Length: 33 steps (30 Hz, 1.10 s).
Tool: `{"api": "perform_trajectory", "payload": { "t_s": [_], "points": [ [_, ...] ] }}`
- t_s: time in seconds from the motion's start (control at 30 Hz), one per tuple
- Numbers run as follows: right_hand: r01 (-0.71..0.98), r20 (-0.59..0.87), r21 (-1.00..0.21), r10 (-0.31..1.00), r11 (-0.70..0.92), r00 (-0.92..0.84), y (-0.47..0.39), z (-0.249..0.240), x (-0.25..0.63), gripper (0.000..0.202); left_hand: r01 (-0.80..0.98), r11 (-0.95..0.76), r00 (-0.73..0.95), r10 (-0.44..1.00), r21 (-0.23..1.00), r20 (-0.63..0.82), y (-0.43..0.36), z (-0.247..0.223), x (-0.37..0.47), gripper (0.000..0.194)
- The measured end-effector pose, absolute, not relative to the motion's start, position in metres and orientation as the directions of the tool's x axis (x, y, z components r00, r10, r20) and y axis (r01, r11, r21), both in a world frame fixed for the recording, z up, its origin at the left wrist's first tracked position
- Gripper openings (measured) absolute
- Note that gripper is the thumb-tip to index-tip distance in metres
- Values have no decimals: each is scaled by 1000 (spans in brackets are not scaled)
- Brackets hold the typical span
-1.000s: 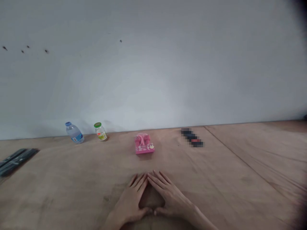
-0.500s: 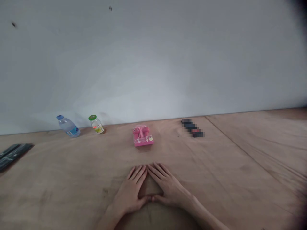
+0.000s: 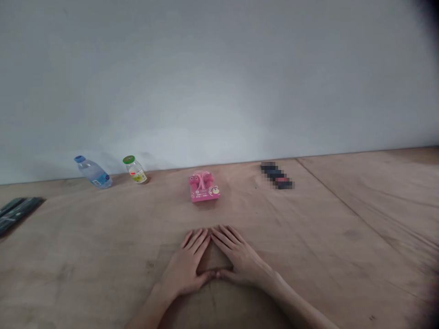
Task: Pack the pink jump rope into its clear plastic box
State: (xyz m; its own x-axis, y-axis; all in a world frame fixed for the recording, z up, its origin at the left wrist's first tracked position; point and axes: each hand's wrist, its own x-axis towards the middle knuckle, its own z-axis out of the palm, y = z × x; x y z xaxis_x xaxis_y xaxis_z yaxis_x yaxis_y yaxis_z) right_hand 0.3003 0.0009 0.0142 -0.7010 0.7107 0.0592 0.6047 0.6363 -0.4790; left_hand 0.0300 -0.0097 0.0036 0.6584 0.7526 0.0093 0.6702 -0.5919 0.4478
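Note:
My left hand [image 3: 187,265] lies flat on the wooden tabletop [image 3: 113,256], fingers stretched out. Opposite it, my right hand [image 3: 242,260] rests palm down with its fingers extended too. The thumbs touch, or nearly so, and the index fingertips meet, leaving a triangle of table between the hands. Neither hand holds anything. Just beyond the fingertips sits a pink box [image 3: 205,187] with a cartoon face on its front and pink earphones showing in its upper part.
Near the wall stand a clear plastic bottle [image 3: 94,173] with a blue cap and a glass jar [image 3: 135,170] with a green lid. A dark pixelated object [image 3: 277,175] lies right of the box. Dark flat items [image 3: 18,212] lie at the left edge. A seam crosses the table at right.
The whole scene sits slightly higher in the picture, as the camera has tipped down a little. Both hands and the objects keep their places on the table.

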Motion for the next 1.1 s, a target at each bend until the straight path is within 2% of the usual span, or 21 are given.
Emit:
{"api": "perform_trajectory", "payload": {
  "t_s": [0.17,0.63,0.77,0.83,0.9,1.0,1.1],
  "points": [
    [611,64,-481,720,629,-691,1,10,300,108,667,-602,659,752,440,30,-10,5,30,95],
    [608,122,-486,737,628,-665,-1,17,297,98,665,-591,655,756,456,24,-7,11,32,89],
    [627,132,-556,803,545,-581,-4,11,298,78,643,-546,629,777,537,37,-8,16,29,70],
    [621,160,-647,875,443,-457,-1,7,299,66,640,-455,535,842,620,67,-4,18,26,60],
    [564,192,-747,926,352,-324,9,3,299,60,621,-333,374,921,710,105,8,17,23,57],
    [427,203,-868,966,252,-158,44,1,295,61,558,-180,121,983,810,136,42,8,24,65],
    [365,99,-927,995,84,23,89,3,284,69,514,-47,-58,994,857,88,83,-3,31,73]
  ]
}}
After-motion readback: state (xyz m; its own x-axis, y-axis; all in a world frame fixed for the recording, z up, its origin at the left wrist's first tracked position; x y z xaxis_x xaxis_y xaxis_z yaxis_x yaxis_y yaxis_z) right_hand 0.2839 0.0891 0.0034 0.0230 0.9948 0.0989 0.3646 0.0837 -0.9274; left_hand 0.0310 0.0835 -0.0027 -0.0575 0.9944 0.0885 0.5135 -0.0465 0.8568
